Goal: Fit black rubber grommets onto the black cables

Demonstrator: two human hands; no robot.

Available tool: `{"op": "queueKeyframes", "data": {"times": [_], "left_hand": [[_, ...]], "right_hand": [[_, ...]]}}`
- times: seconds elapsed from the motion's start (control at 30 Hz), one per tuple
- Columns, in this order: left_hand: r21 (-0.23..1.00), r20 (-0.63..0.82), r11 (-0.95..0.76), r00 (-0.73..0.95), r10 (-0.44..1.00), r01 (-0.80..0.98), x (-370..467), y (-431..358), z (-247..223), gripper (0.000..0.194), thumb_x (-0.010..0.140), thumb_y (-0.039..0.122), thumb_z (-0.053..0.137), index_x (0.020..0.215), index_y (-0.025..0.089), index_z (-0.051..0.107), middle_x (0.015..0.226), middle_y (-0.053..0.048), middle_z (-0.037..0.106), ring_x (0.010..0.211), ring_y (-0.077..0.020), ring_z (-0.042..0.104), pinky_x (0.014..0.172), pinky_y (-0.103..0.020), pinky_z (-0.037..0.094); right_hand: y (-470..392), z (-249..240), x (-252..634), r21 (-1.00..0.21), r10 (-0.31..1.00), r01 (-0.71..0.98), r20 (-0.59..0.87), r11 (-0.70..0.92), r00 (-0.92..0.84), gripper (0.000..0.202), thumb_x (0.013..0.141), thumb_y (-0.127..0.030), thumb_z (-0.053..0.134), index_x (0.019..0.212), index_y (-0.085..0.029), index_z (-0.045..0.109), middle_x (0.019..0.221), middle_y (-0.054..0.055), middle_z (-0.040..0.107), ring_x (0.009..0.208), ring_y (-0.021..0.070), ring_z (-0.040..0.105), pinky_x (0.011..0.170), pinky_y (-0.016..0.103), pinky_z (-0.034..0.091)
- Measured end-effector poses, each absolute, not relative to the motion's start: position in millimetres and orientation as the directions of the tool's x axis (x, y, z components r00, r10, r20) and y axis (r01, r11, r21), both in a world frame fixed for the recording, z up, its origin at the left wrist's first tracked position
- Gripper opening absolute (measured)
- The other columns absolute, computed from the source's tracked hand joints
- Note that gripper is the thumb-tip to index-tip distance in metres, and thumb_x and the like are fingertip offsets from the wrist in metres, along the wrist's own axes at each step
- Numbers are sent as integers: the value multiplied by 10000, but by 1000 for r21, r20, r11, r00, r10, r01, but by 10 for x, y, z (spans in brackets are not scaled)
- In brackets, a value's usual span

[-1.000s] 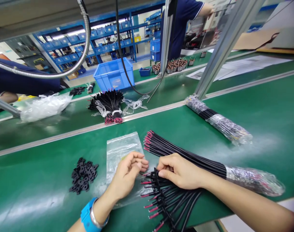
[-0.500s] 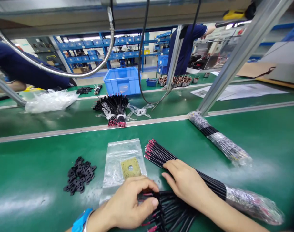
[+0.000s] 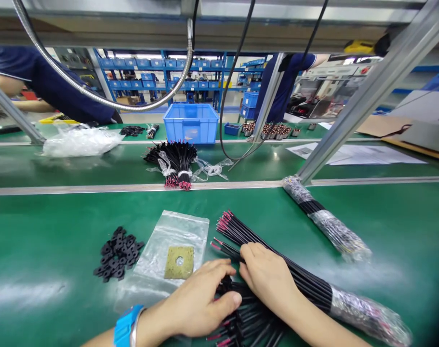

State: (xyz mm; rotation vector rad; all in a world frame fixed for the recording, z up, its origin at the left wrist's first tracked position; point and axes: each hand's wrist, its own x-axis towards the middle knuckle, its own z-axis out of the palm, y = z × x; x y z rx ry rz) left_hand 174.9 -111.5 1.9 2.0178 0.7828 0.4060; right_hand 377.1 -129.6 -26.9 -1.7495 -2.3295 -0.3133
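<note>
My right hand (image 3: 268, 272) is closed over a few black cables (image 3: 226, 248), whose red-and-silver tips stick out to the left. It rests beside a thick bundle of black cables (image 3: 302, 274) partly sleeved in clear plastic. My left hand (image 3: 201, 301), a blue band at its wrist, curls its thumb and fingers round a small black plastic part (image 3: 224, 285); its fingertips partly hide it. Below both hands fan out loose black cables (image 3: 257, 318) with red ends. Left of my left hand lies a square yellowish pad (image 3: 179, 262) with a hole, on a clear zip bag (image 3: 176, 226).
A pile of small black plastic parts (image 3: 118, 254) lies at left. Another wrapped cable bundle (image 3: 327, 219) lies at right below a metal post (image 3: 371, 91). Tied cable bundles (image 3: 178, 161) and a blue bin (image 3: 191, 124) stand beyond the rail. Two people are across the bench.
My right hand has closed round a few cables, whose tips now show apart from the thick bundle. The zip bag and pad have shifted left and turned. The camera view has tilted slightly.
</note>
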Motion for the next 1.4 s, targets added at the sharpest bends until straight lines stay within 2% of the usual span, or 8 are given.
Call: {"op": "queueKeyframes", "data": {"times": [0.17,0.3,0.43,0.67,0.9,1.1,1.3,1.4], "left_hand": [[793,6,-444,724,690,417,1758,-1038,-3,361,871,367,533,1181,188,583,1405,-183,470,1341,-315,374,1056,-496,344],[716,81,-530,699,710,455,1735,-1012,54,270,885,316,499,1111,201,594,1158,-124,628,1119,-272,551,945,-410,438],[485,38,-609,681,731,627,1680,-1062,130,290,915,330,422,1067,176,615,977,-127,670,935,-289,609,848,-424,464],[320,21,-700,734,679,639,1657,-930,23,538,953,378,330,1336,13,430,1273,-244,581,1211,-316,528,1063,-480,332],[344,87,-714,736,671,610,1692,-602,-73,530,936,368,390,1385,87,376,1414,-172,475,1312,-271,433,1103,-436,318],[318,277,-754,704,654,575,1531,-602,43,306,891,216,444,1150,169,601,1204,-89,657,1133,-216,585,1091,-430,334],[377,349,-357,226,909,855,607,-329,561,286,860,376,508,1001,202,686,1003,-55,728,915,-231,657,811,-333,492],[344,161,-142,90,983,928,95,-264,636,292,831,391,526,987,216,701,923,-38,745,800,-222,670,706,-290,486]], "right_hand": [[-1284,-310,3831,-135,902,948,372,288,-221,114,817,-94,463,769,-188,503,756,50,560,724,191,544,659,285,428],[-1290,-288,3842,-277,905,874,274,398,-325,87,875,-157,480,881,-175,565,788,53,620,729,184,590,665,277,444],[-1304,-278,3816,-382,914,833,113,401,-389,118,903,-189,487,915,-178,604,805,49,662,754,188,630,701,284,460],[-1263,-231,3770,-599,953,752,71,276,-294,96,904,-199,479,965,-204,553,890,25,635,812,172,604,748,285,448],[-1207,-204,3732,-612,965,763,1,208,-262,125,919,-187,393,804,-219,430,713,-20,526,678,161,536,635,278,387],[-1246,-281,3737,-576,962,776,76,258,-263,120,924,-210,389,833,-211,467,811,20,550,751,182,531,703,308,405],[-1278,-305,3758,-620,950,732,73,281,-303,104,939,-250,375,950,-227,476,871,22,578,798,180,565,743,307,419],[-1260,-343,3769,-612,954,754,1,239,-301,118,949,-302,353,943,-237,452,732,-16,544,658,169,550,646,290,400]]}}
